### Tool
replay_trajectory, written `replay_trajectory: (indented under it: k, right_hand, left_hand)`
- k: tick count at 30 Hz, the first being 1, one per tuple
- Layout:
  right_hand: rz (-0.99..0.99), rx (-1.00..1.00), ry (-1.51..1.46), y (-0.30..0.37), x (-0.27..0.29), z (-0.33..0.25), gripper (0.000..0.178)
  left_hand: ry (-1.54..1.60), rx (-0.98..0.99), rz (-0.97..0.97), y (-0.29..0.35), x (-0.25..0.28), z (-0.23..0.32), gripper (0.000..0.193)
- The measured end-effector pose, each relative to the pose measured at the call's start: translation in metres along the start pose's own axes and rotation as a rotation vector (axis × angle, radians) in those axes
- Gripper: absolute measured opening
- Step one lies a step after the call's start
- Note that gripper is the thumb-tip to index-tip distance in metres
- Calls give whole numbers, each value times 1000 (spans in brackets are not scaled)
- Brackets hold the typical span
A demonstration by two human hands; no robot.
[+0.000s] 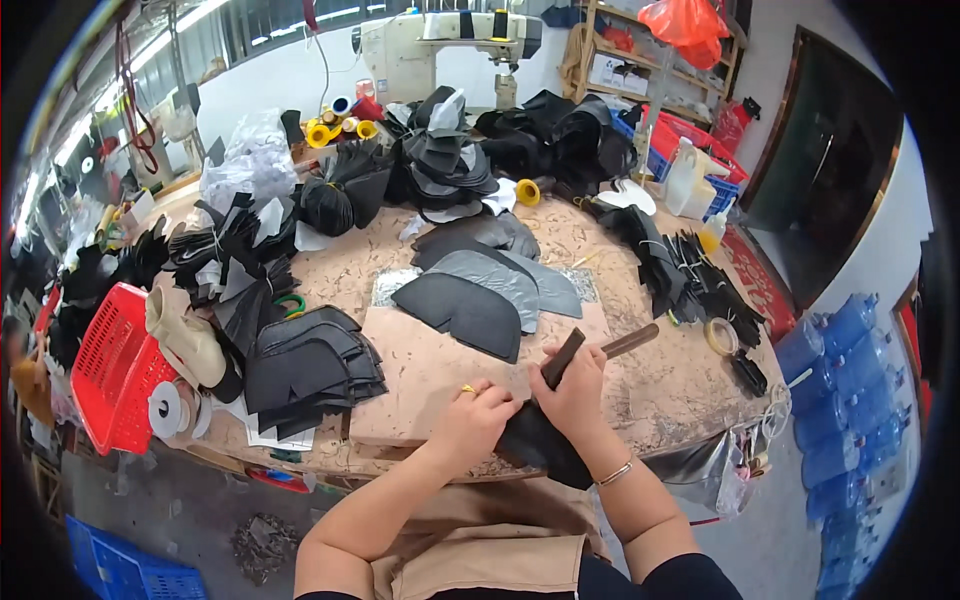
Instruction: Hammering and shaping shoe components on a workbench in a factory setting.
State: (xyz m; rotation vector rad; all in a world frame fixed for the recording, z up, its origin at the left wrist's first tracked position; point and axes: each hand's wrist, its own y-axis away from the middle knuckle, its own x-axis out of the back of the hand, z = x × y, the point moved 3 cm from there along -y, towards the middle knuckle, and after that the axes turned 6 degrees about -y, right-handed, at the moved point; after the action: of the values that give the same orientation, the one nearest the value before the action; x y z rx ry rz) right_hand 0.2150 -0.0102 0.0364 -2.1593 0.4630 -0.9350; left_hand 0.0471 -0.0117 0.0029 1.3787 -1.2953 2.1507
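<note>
Both hands meet at the front of a pale board (400, 400), over a black leather-like piece (545, 440) that hangs past the table edge. My left hand (472, 422), with a ring on it, has its fingers bent and pressed together at the piece's edge. My right hand (572, 392) is closed round a dark bar-shaped tool (563, 358). A brown wooden handle (632, 341) also juts out beside that hand; whether it belongs to the same tool I cannot tell. Just beyond lie a curved black piece (465, 310) and a shiny grey piece (490, 278), overlapping.
A stack of black cut pieces (310, 365) lies left of the board, near a cream boot-shaped form (185, 340) and a red basket (120, 365). Bundled black pieces (650, 250) and a tape roll (720, 334) are at right. A sewing machine (450, 45) stands behind.
</note>
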Motion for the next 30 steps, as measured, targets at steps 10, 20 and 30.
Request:
replay_trajectory:
  k: [10,20,30]
  right_hand:
    - [-43,3,-38,-5,-5,-4,25]
    - [-29,81,41,0,-3,-7,22]
    - [-21,70,116,-1,-3,-13,25]
  left_hand:
    - [-248,-77,-5,-1,4,12,31]
    - [-29,52,23,4,-6,8,23]
    - [-28,86,44,3,-4,11,23]
